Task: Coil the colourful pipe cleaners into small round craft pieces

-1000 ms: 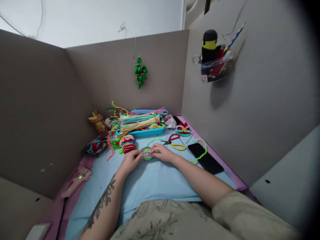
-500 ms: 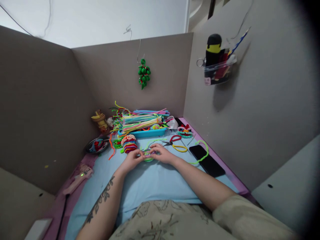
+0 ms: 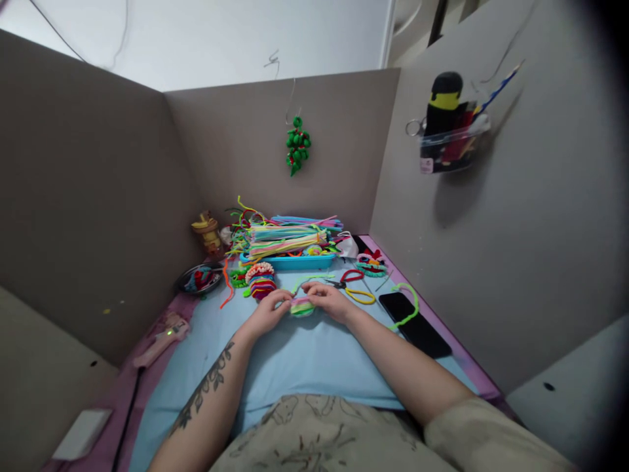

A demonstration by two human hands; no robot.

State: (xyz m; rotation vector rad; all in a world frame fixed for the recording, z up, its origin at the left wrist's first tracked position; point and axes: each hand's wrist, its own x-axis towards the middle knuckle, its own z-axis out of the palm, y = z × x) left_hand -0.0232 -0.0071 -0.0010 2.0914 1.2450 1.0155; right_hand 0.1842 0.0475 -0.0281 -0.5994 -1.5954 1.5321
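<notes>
Now bunched tighter than a second ago, pink-and-green pipe-cleaner coil (image 3: 301, 306) pinched between left hand (image 3: 268, 313) and right hand (image 3: 328, 300), fingertips closed, winding evidently ongoing.

Left hand (image 3: 268, 313) and right hand (image 3: 330, 300): both grip pipe-cleaner coil (image 3: 301, 306) | surface: blue mat (image 3: 295, 360) | nearby: scissors (image 3: 350, 282), phone (image 3: 415, 323)
</notes>
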